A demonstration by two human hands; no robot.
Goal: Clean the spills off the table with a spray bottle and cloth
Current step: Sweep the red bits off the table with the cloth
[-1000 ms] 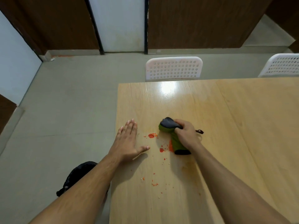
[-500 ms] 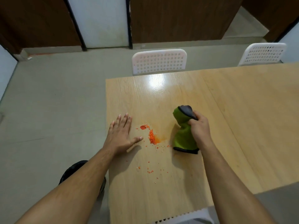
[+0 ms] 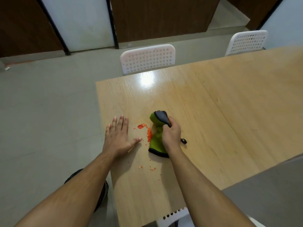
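On the light wooden counter (image 3: 213, 104) I log my right hand (image 3: 171, 136) gripping a green cloth with black trim (image 3: 156, 140), its edge seemingly touching the orange crumbly spill (image 3: 148, 134). My left hand (image 3: 118, 138) lies flat, fingers straight, just beside that spill.

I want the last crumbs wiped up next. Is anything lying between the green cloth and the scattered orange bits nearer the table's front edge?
Nothing visible does. The green cloth, held by the right hand, has only bare table between it and the orange bits. The left hand rests flat off to the side.
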